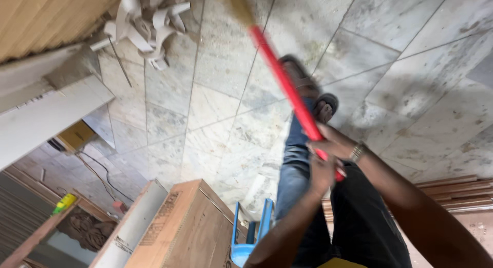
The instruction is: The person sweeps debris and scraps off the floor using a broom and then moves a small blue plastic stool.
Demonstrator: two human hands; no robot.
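Both my hands grip the red handle (280, 72) of a broom. The handle runs up and left to a straw-coloured broom head (237, 3) at the top edge, over the grey marble floor (411, 67). My right hand (336, 143), with a metal band on its wrist, holds the handle higher up. My left hand (321, 174) is closed on the handle's lower end, just under the right. My jeans-clad legs and sandalled feet (313, 96) show beneath the handle.
A pile of white curled strips (149, 21) lies on the floor near the broom head. A brown cardboard box (185, 227) and a blue plastic stool (251, 237) stand at the bottom. Wooden planks (452, 191) lie at the right, white boards (51, 108) and cables (97, 170) at the left.
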